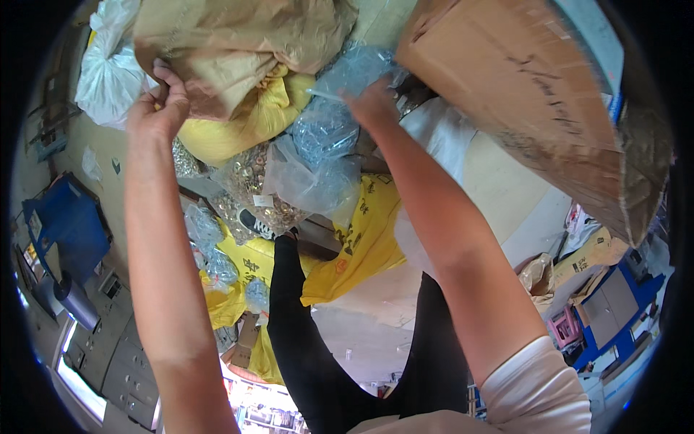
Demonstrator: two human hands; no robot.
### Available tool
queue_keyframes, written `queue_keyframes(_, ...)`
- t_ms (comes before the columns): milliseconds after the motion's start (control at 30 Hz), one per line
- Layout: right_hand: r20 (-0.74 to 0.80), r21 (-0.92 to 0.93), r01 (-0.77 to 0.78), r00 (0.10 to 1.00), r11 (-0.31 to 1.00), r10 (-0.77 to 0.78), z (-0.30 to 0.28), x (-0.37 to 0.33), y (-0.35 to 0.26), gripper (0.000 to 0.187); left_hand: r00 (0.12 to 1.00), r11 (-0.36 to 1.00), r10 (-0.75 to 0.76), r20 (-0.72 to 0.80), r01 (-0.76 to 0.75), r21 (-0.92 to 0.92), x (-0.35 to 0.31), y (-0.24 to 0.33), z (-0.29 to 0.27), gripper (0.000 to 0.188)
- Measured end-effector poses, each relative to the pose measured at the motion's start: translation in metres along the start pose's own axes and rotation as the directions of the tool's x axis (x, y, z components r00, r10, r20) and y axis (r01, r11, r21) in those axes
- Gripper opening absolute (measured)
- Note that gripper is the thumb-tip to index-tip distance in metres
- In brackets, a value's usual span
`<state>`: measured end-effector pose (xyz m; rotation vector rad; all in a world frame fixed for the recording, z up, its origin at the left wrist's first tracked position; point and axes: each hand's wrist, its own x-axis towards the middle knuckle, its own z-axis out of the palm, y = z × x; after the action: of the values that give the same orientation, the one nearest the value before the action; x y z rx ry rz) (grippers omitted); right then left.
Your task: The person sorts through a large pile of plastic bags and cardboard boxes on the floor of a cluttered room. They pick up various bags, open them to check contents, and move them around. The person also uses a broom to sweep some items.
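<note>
My left hand (163, 101) is closed on the edge of a large brown paper sack (217, 43) at the upper left. Under the sack bulges a yellow sack (238, 130). My right hand (372, 103) is against a clear plastic bag (329, 130) at the upper middle. Its fingers are blurred and partly hidden, so their grip is unclear. A thin pale strip (325, 94) shows beside the thumb. Below lie clear bags of small shiny metal pieces (249, 173) and a crumpled translucent bag (311, 177).
A large cardboard box (513, 79) leans in at the upper right. A knotted white plastic bag (108, 79) sits far left. Yellow printed sacks (365, 239) lie around my shoe (256, 224). A blue board (72, 228) is at left; a pink plastic item (565, 327) is at right.
</note>
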<state>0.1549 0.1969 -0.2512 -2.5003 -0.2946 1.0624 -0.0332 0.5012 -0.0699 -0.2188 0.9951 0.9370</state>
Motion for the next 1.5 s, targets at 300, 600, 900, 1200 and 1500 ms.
queue_keyframes(300, 0.251, 0.017, -0.029, 0.968, 0.999, 0.024, -0.027, -0.06, 0.194, 0.047, 0.957, 0.956, -0.277, 0.087, 0.284, -0.069, -0.024, 0.0, -0.014, 0.034)
queue_keyframes(600, 0.294, -0.319, 0.063, 0.955, 0.946, 0.035, -0.037, -0.133, 0.209, 0.03, 0.961, 0.969, -0.247, 0.128, 0.243, 0.05, -0.036, -0.014, -0.019, 0.032)
queue_keyframes(900, 0.039, -0.17, 0.643, 0.761, 0.747, -0.647, 0.023, -0.064, 0.015, 0.06, 0.942, 0.926, -0.285, 0.179, 0.222, 0.304, -0.054, -0.03, -0.039, 0.033)
queue_keyframes(1200, 0.068, -0.11, 0.729, 0.684, 0.676, -0.726, 0.105, -0.009, 0.038, 0.025, 0.884, 0.847, -0.414, 0.215, 0.289, 0.446, -0.049, -0.012, -0.042, 0.03)
queue_keyframes(1500, 0.136, 0.184, 0.398, 0.895, 0.899, -0.425, 0.034, -0.12, 0.168, 0.025, 0.941, 0.882, -0.303, 0.153, 0.216, 0.418, -0.037, -0.015, -0.005, 0.018)
